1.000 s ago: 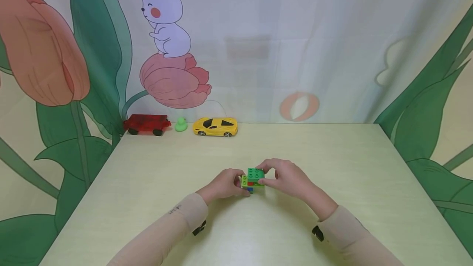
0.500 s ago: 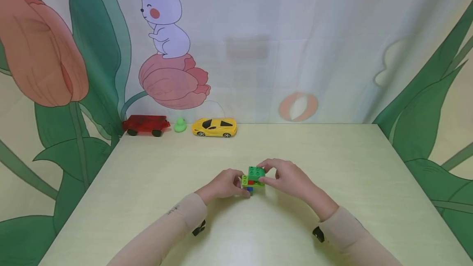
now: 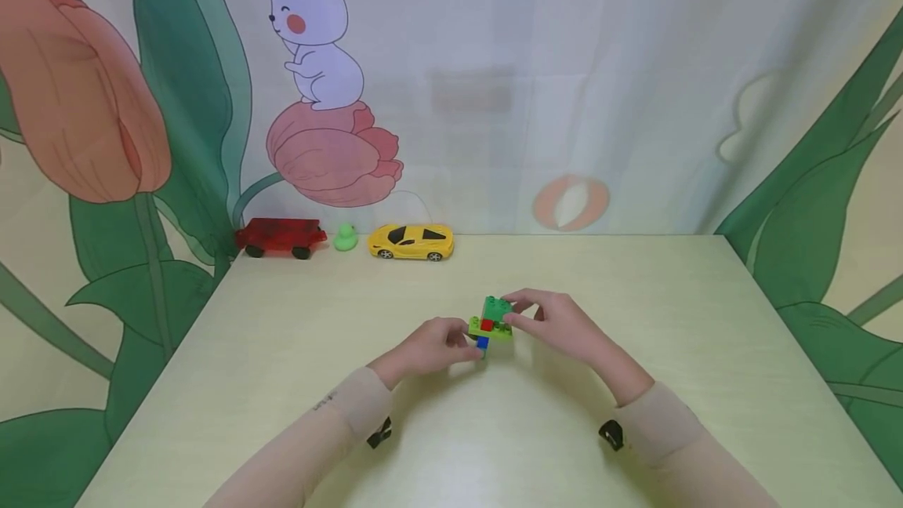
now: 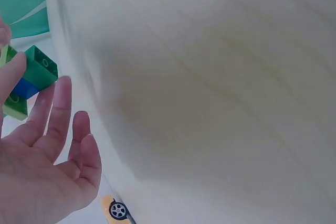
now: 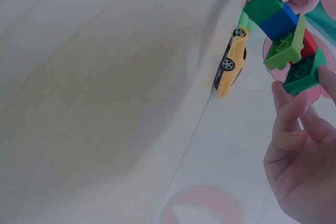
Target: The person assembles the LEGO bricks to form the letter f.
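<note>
A small stack of toy building bricks (image 3: 491, 328) is held between both hands over the table. From the top it runs dark green brick (image 3: 496, 309), red brick (image 3: 487, 325), lime green plate, blue brick (image 5: 280, 23), and a green brick (image 5: 264, 3) at the bottom. My left hand (image 3: 436, 346) pinches the lower end, its thumb across the bricks in the left wrist view (image 4: 47, 166). With thumb and fingertips my right hand (image 3: 557, 322) grips the dark green top brick from the right. The stack leans slightly in the head view.
Along the table's back edge stand a red toy vehicle (image 3: 282, 237), a green toy duck (image 3: 346, 237) and a yellow toy car (image 3: 412, 242). Behind them hangs a printed curtain (image 3: 480, 139) with a rabbit and tulips. The pale table (image 3: 600, 281) spreads around the hands.
Both hands have lifted the brick stack a little up and to the right in the head view. The stack is now more tilted, with its blue brick showing more. Toys at the back stay put.
</note>
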Motion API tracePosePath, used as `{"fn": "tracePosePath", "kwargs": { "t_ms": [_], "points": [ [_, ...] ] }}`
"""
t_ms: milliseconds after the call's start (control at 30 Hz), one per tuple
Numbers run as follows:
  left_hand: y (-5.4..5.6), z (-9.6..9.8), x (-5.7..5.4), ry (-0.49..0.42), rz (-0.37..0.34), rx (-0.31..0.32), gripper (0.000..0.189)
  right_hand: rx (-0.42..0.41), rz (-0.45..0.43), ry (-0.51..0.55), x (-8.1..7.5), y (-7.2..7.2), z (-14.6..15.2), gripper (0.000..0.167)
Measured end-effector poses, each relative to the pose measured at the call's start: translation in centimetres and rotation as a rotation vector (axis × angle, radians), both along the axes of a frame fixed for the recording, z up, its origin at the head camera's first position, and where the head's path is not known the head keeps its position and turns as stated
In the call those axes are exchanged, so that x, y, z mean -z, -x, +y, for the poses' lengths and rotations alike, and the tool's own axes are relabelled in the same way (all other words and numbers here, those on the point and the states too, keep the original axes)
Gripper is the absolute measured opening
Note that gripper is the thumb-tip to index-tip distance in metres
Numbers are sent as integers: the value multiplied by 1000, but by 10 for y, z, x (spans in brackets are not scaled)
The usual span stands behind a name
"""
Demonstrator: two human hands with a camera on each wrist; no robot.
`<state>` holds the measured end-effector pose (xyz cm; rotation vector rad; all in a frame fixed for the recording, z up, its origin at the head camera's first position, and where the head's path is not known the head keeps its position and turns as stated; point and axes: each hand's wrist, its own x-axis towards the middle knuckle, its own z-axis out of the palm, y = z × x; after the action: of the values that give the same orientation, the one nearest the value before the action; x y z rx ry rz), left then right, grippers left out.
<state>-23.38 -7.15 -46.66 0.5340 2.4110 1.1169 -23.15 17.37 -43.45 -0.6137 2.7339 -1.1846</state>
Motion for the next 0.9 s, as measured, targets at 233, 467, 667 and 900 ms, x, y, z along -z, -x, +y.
{"fn": "tracePosePath", "kwargs": {
  "t_ms": [233,467,667,900],
  "points": [
    [-2,0,-2,-51,-51,11,41,1,-2,28,0,5,1,36],
    [-3,-2,-6,-125,-112,26,45,38,-11,33,4,8,0,34],
    [-5,-3,-5,-156,-135,52,45,62,-36,32,5,11,-1,38],
    [-8,1,-2,-149,-99,65,39,70,-53,25,7,13,-2,39]
  ]
}}
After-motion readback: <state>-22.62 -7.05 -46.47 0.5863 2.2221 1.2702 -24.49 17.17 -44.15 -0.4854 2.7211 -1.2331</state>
